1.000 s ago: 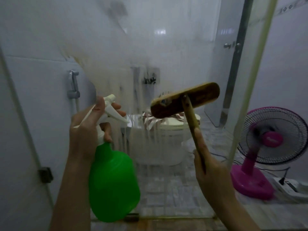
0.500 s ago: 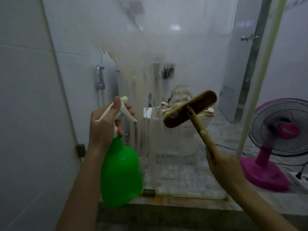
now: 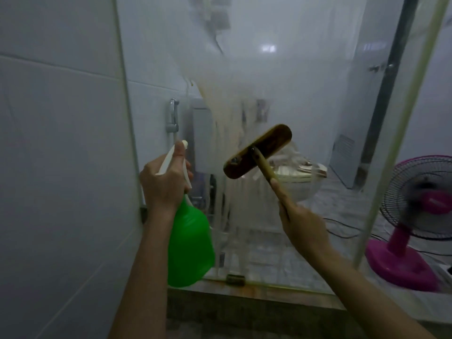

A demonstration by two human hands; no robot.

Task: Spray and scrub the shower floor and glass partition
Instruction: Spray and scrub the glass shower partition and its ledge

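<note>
The glass partition (image 3: 305, 94) stands in front of me, fogged and streaked with yellowish runs down its middle. My left hand (image 3: 163, 182) grips the white trigger head of a green spray bottle (image 3: 189, 243), nozzle pointing at the glass. My right hand (image 3: 303, 226) holds the wooden handle of a scrub brush (image 3: 258, 151). Its brown head is tilted, bristles facing the glass at about chest height; whether it touches the glass I cannot tell.
A white tiled wall (image 3: 61, 143) fills the left. A low stone kerb (image 3: 256, 294) carries the glass. Behind the glass a toilet (image 3: 300, 182) and a door (image 3: 391, 94) show. A pink fan (image 3: 420, 216) stands on the floor at right.
My view has swung left, so the tiled wall fills more of the left. Both hands and the brush have shifted right in view, their grips unchanged.
</note>
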